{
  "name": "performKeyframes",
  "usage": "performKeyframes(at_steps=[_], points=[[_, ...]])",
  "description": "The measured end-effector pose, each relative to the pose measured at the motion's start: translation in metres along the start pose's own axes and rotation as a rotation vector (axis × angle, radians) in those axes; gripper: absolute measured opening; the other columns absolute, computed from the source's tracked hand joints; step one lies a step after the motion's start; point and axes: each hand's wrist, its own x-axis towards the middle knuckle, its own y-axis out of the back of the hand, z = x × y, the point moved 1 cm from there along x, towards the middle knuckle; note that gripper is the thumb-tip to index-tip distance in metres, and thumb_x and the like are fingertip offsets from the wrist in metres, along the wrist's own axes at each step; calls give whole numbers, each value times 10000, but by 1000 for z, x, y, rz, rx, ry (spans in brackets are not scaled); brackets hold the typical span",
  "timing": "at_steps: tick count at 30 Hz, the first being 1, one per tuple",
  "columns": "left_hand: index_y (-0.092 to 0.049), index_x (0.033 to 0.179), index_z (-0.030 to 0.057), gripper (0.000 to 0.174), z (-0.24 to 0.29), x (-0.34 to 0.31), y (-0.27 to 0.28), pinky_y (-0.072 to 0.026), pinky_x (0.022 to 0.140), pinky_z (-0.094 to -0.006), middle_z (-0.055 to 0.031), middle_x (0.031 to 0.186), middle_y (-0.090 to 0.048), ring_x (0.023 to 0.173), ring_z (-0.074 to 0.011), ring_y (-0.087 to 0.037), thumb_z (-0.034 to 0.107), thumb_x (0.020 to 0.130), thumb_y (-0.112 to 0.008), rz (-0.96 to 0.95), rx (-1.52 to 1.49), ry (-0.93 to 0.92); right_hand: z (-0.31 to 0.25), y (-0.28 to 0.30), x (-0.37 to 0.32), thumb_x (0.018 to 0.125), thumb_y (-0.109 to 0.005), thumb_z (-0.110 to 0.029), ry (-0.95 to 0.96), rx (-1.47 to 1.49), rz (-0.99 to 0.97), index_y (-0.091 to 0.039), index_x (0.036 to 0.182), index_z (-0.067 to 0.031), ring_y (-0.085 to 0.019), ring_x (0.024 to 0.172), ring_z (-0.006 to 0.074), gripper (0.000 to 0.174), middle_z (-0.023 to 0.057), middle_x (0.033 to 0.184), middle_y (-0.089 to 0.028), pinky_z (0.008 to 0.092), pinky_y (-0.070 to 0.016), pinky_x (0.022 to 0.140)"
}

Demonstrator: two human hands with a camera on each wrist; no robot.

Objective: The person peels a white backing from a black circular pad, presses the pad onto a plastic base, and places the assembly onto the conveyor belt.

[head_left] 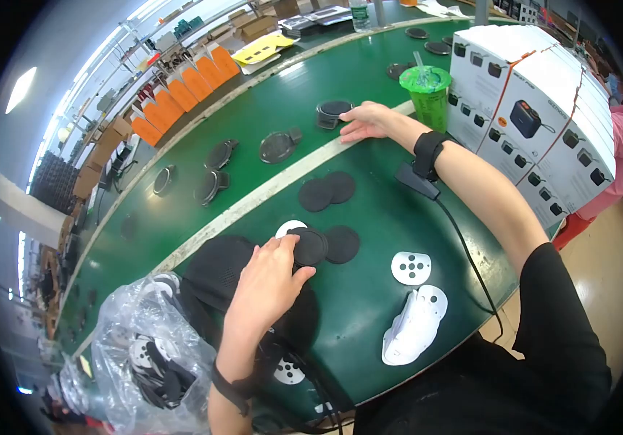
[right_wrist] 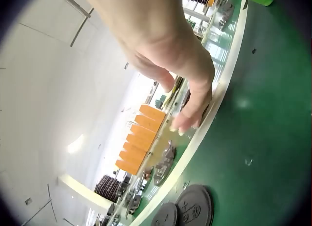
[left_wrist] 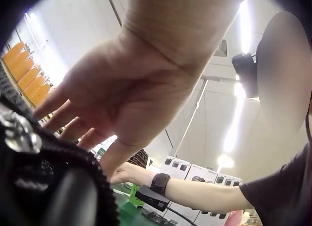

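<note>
My left hand (head_left: 266,281) is at a black round disc (head_left: 311,247) with a raised rim, its fingertips on the left edge and thumb at the lower edge. The disc overlaps a flat black disc (head_left: 342,244) and a white disc (head_left: 291,228). In the left wrist view, the black bag hides the fingertips of the left hand (left_wrist: 131,84). My right hand (head_left: 371,122) reaches over the pale strip, fingertips right at the edge of a black round device (head_left: 335,109). In the right wrist view, the right hand (right_wrist: 180,70) has its fingers loosely bent.
Several similar round devices (head_left: 277,146) lie beyond the pale divider strip (head_left: 253,186). Two black discs (head_left: 316,195) lie before it. White perforated pieces (head_left: 411,268) and a white stack (head_left: 413,330) sit front right. A green cup (head_left: 427,98), printed boxes (head_left: 529,119) and a plastic bag (head_left: 119,319) flank the area.
</note>
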Motion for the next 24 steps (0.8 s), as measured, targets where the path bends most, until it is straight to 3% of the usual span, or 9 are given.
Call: performKeyframes(at_steps=[3, 4, 10, 11, 13, 15, 19, 21, 24], points=[[-410, 1260, -15, 665, -4, 16, -6, -346, 1001, -385, -283, 1256, -438, 1197, -367, -417, 288, 738, -687, -43, 209, 8, -1, -8, -36, 831, -553, -41, 242, -455, 31, -233, 1325, 65, -642, 809, 299, 598, 310, 1108, -501, 335, -566, 737], [-353, 1289, -42, 760, -14, 25, -11, -344, 988, -500, -327, 1251, -409, 1196, -395, -410, 248, 698, -731, -55, 168, 6, 5, -12, -54, 806, -549, -17, 260, -414, -23, -267, 1320, 61, -653, 760, 259, 591, 256, 1030, -559, 306, -569, 693], [-282, 1344, -12, 890, -15, 53, -28, -398, 947, -486, -317, 1303, -360, 1186, -409, -420, 273, 656, -769, -223, 230, 21, 46, -20, -147, 813, -587, -137, 240, -927, -378, -565, 1019, 58, -643, 624, 159, 285, 134, 764, -654, 275, -536, 558], [-274, 1351, -7, 896, -10, 54, -27, -405, 940, -483, -313, 1306, -359, 1182, -409, -426, 271, 658, -769, -270, 248, 36, 50, -27, -163, 789, -642, -183, 190, -1014, -349, -563, 1038, 49, -643, 709, 197, 349, 144, 810, -641, 307, -534, 639], [-263, 1358, 0, 886, -2, 54, -30, -398, 947, -481, -300, 1316, -355, 1171, -406, -439, 258, 672, -760, -249, 293, 82, 86, -33, -164, 744, -696, -220, 679, -1246, -192, -535, 1078, 44, -602, 882, 269, 456, 170, 942, -592, 353, -502, 771], [-253, 1362, 1, 870, 2, 52, -34, -388, 957, -479, -287, 1326, -351, 1171, -402, -442, 245, 688, -747, -196, 369, 92, 98, -54, -169, 672, -752, -225, 628, -1336, -144, -499, 1085, 46, -525, 1004, 333, 555, 196, 1034, -511, 385, -449, 864], [-250, 1342, -39, 810, 14, 35, -37, -363, 988, -436, -278, 1332, -342, 1183, -385, -425, 209, 722, -710, 57, 561, -14, 98, -66, -159, 612, -784, -161, 541, -1274, -97, -477, 1001, 58, -526, 960, 364, 541, 207, 993, -487, 401, -456, 831], [-255, 1331, -55, 777, 32, 21, -33, -416, 933, -404, -282, 1316, -361, 1130, -391, -472, 202, 742, -691, 189, 488, -93, 91, -55, -163, 664, -731, -123, 606, -1104, -93, -496, 854, 13, -534, 908, 343, 331, 174, 917, -520, 414, -445, 748], [-278, 1307, -82, 734, 73, -11, -23, -486, 803, -388, -302, 1216, -444, 996, -395, -554, 174, 750, -682, 270, 115, -146, 61, -45, -212, 696, -635, -109, 631, -817, -143, -446, 695, 11, -513, 543, 302, 224, 152, 578, -504, 390, -407, 523]])
